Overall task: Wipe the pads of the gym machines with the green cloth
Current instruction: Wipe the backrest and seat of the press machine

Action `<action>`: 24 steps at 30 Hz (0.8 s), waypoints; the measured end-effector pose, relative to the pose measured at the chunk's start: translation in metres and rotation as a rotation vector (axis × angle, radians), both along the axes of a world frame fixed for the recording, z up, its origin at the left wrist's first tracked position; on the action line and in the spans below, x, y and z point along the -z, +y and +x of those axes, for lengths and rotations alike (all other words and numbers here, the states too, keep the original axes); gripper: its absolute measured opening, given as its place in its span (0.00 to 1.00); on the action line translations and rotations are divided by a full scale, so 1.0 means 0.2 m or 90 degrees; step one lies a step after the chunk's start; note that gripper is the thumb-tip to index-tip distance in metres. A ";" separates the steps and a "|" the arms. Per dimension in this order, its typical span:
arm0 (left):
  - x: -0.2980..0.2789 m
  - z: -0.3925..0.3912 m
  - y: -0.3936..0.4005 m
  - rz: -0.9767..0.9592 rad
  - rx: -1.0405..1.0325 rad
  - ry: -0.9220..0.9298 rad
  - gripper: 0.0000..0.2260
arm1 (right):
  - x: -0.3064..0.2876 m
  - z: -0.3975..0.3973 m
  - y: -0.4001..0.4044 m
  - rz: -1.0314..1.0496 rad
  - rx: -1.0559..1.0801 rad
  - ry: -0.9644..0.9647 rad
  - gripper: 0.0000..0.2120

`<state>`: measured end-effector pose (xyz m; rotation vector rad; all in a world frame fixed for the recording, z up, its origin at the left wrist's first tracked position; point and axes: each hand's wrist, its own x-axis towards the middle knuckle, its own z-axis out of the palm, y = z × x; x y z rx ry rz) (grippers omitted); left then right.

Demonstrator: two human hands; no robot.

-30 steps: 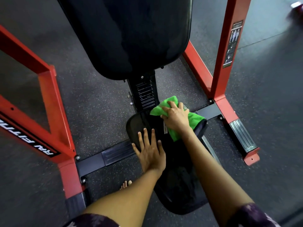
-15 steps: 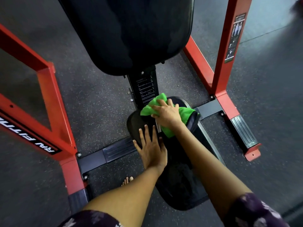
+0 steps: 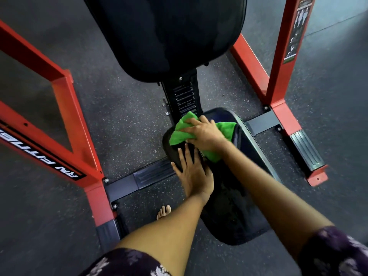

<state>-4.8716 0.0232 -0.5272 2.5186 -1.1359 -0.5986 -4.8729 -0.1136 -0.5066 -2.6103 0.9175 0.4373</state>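
The right hand [image 3: 205, 134] lies on top of the green cloth [image 3: 180, 132], fingers bent over it and pressing it down on the far end of the seat pad [image 3: 235, 212]. The cloth is bunched up, with some sticking out past the fingers and some under the wrist. The left hand [image 3: 194, 174] is flat and open, holds nothing, and leans on the left side of the same pad, just beside the cloth. The big back pad [image 3: 165, 32] hangs above and is not being touched. Red bars [image 3: 65, 108] of the frame stand on both sides, and a bare foot [image 3: 163, 211] shows on the floor [image 3: 123, 116] near the seat. I think the wiping is at the top end of the seat, with much of the seat and the back pad maybe left to do. What could go wrong: the cloth is in a lump, so it may only clean a thin strip and miss spots. It could slip off the round edge and drop to the floor and get dirty. The leaning hand could slide on a wet pad. The foot is close to the metal base and could get bumped.
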 end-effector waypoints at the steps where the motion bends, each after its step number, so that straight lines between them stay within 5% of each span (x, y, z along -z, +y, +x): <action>1: 0.00 0.00 0.00 0.005 -0.005 0.024 0.33 | 0.00 -0.05 -0.05 0.012 0.000 0.006 0.23; 6: -0.01 0.01 0.00 0.012 -0.016 0.050 0.32 | 0.02 -0.15 -0.15 -0.043 0.220 0.030 0.22; 13: -0.02 0.00 0.01 -0.039 -0.050 0.095 0.38 | -0.03 -0.26 -0.05 0.019 0.001 0.007 0.23; 19: -0.05 0.01 0.01 -0.061 -0.075 0.124 0.38 | -0.06 -0.34 -0.08 -0.041 0.191 0.042 0.23; 24: -0.08 0.02 0.01 -0.140 -0.123 0.162 0.40 | -0.14 -0.37 0.18 -0.014 -0.015 -0.013 0.22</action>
